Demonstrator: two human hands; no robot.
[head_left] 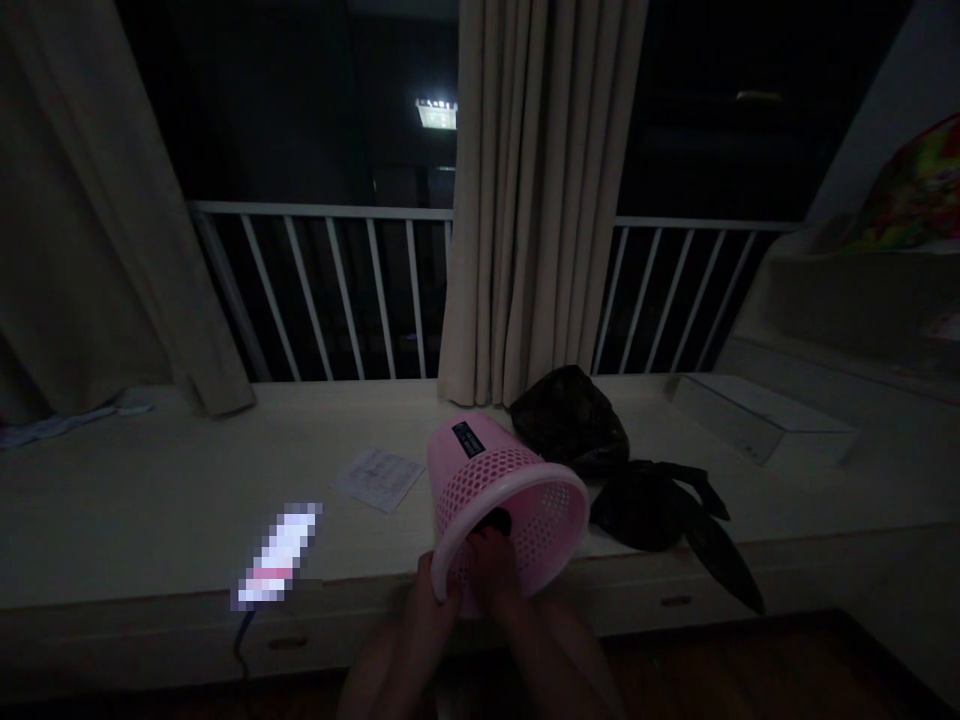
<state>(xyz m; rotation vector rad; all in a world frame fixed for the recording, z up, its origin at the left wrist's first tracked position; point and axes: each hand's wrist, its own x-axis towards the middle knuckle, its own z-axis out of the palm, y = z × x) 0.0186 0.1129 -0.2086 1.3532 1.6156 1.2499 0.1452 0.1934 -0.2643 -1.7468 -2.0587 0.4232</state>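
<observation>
A pink plastic wastebasket (472,490) with a perforated wall lies tilted on the white ledge, its mouth facing me and to the right. At the near left of its rim, my left hand (433,582) is closed on the edge. My right hand (491,565) reaches inside the basket, fingers curled against a dark, crumpled thing (499,520) that looks like black plastic; the dim light and the hand hide most of it. Behind the basket sits a bulging black plastic bag (574,420). A second black bag (645,508), with long loose ends, rests to the right, hanging over the ledge's front edge.
A printed paper (379,478) lies left of the basket. Nearer the front edge is a bright, blurred-out device (279,555) with a cable. A clear-looking box (765,415) stands at the right. Curtains (536,200) and a white railing (330,212) line the back.
</observation>
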